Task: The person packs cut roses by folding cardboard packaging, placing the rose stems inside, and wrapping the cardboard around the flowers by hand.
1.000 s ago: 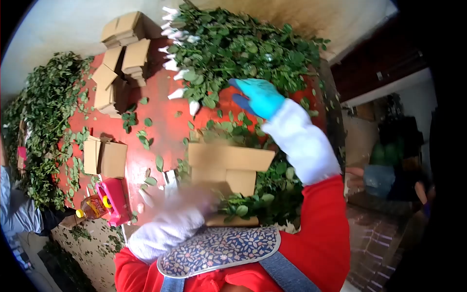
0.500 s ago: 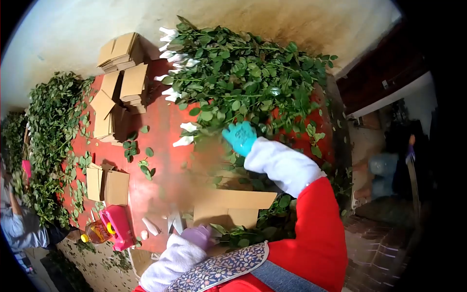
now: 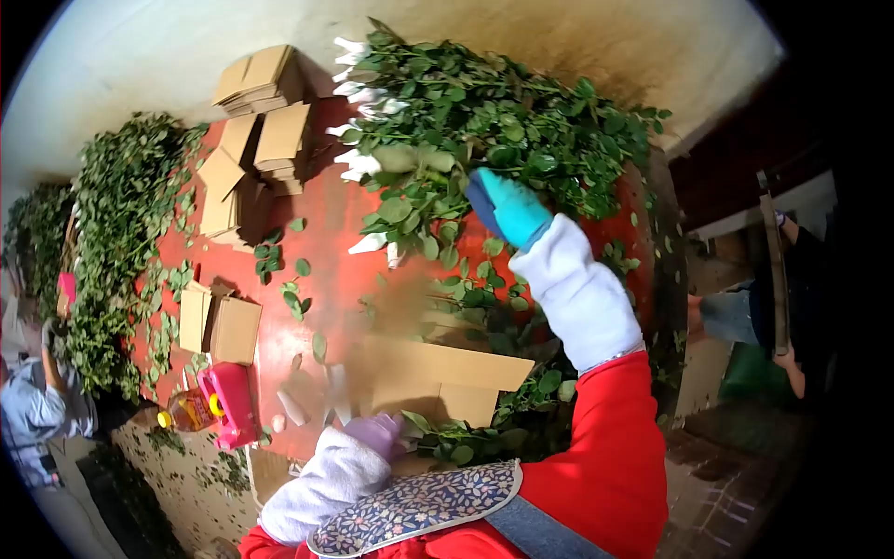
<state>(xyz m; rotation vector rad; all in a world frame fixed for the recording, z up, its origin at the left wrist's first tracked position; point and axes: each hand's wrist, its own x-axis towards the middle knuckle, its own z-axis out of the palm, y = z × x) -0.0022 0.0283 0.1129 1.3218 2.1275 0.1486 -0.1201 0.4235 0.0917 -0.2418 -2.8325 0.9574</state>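
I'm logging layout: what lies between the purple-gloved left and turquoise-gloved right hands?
Head view: tan cardboard, then green leaves, between left hand and right hand.

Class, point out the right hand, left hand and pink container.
Right hand (image 3: 512, 208): head view, turquoise gloved middle.
Left hand (image 3: 377, 434): head view, purple gloved middle.
Pink container (image 3: 237, 402): head view, side wall.

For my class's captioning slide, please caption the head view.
Gloved right hand by leafy stems on a red table, left hand near cardboard.

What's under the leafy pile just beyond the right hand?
Red tabletop shows around the left and near edges of the leafy pile; whatever lies beneath its middle is hidden by leaves.
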